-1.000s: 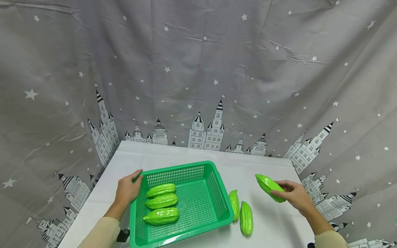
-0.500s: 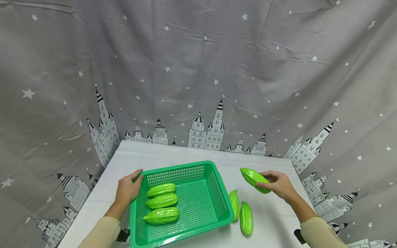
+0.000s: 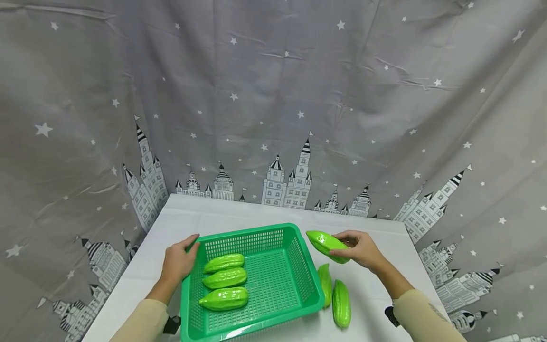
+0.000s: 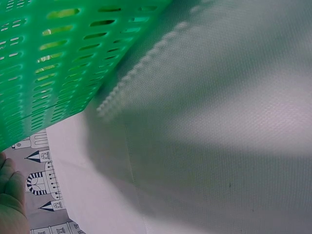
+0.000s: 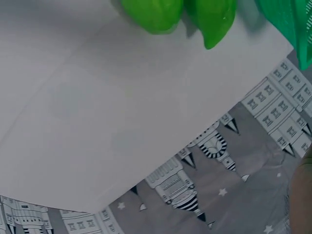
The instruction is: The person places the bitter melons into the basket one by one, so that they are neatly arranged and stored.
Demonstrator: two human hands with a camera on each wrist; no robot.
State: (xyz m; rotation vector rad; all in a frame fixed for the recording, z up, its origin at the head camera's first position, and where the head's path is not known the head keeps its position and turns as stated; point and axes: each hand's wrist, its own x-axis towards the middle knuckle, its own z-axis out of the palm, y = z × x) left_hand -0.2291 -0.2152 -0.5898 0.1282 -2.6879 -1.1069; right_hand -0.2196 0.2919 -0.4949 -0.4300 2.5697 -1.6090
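Observation:
In the head view my left hand grips the far left corner of a green plastic basket. Three bright green, ridged bitter melons lie side by side in its left half; the nearest bitter melon is the largest to the eye. Just right of the basket's far right corner, my right hand holds another bitter melon above the table, thumb on the near side and fingers behind. Below it, two loose bitter melons lie on the table: one bitter melon against the basket's side, the other bitter melon beside it.
A white cloth covers the table. Behind and around it hangs a grey curtain printed with stars and castles. The basket's slotted wall fills the upper left of the left wrist view.
My right hand has carried its bitter melon leftward, from over the right side of the table to the basket's right edge. My left hand stays at the basket's corner.

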